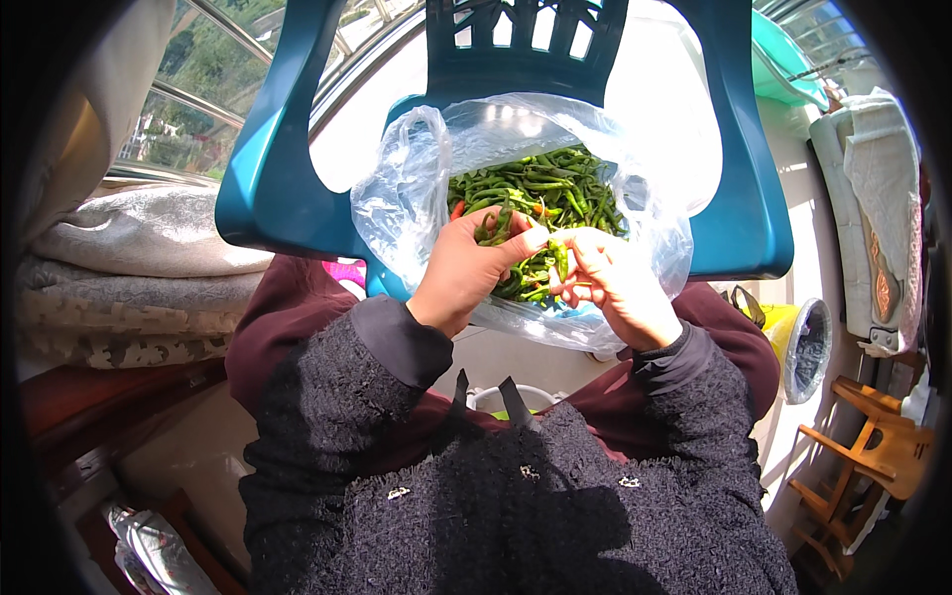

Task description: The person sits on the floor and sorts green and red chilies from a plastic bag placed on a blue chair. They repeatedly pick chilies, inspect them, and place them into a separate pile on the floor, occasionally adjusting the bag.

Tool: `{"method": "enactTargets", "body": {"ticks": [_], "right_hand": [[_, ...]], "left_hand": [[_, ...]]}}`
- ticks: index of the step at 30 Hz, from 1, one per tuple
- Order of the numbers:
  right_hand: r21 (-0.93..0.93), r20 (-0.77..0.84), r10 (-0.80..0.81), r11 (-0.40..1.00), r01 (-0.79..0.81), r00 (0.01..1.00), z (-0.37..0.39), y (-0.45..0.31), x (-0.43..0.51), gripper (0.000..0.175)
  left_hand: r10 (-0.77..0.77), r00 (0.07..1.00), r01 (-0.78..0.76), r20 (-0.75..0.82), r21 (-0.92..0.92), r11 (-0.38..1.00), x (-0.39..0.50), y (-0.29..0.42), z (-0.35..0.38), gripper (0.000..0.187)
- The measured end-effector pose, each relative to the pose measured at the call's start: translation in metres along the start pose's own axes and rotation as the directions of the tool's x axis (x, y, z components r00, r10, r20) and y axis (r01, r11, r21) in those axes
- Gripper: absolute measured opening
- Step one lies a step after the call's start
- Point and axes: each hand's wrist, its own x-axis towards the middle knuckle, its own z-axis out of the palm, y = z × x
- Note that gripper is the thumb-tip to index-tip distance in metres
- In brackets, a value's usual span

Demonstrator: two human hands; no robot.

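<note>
A clear plastic bag (401, 193), its mouth spread wide, rests on the seat of a teal plastic chair (275, 201). Inside lies a heap of green chili peppers (554, 178) with a few red ones. Above the heap, my left hand (476, 260) holds several green peppers against its palm, with thumb and forefinger pinched together towards the other hand. My right hand (606, 279) grips a green pepper (560, 258) by its upper end, close to my left fingertips. What lies beneath the fingers is partly hidden.
At the right stand a yellow bin with a clear liner (807, 349) and a wooden stool (870, 446). Folded fabric (163, 230) is stacked at the left beside a railed window. A white-rimmed container (513, 394) sits on the floor between the knees. The chair's arms flank the bag.
</note>
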Motion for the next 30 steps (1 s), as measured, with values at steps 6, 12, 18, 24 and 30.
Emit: {"method": "enactTargets", "body": {"ticks": [6, 12, 18, 24, 30], "right_hand": [[-0.088, 0.053, 0.016, 0.996, -0.011, 0.998, 0.002, 0.0, 0.002, 0.029], [-0.188, 0.093, -0.03, 0.981, 0.047, 0.995, 0.002, -0.002, -0.002, 0.028], [-0.44, 0.099, 0.116, 0.896, -0.061, 0.988, -0.008, 0.0, -0.005, 0.024], [-0.815, -0.043, -0.629, 0.471, 0.337, 0.776, -0.014, 0.007, 0.007, 0.015], [-0.988, 0.017, -0.562, 0.118, 0.1, 0.827, -0.029, 0.003, 0.003, 0.023]], "left_hand": [[0.197, 0.98, -0.197, 0.01, 0.097, 0.976, -0.003, -0.002, 0.008, 0.014], [0.279, 0.959, -0.271, -0.052, 0.125, 0.954, -0.001, -0.003, 0.009, 0.012], [0.276, 0.953, -0.251, -0.126, 0.183, 0.951, -0.001, 0.006, 0.001, 0.014], [0.254, 0.961, -0.238, -0.108, 0.145, 0.96, -0.002, 0.008, -0.001, 0.015], [0.143, 0.989, -0.14, -0.042, 0.059, 0.988, -0.003, 0.009, -0.002, 0.015]]}}
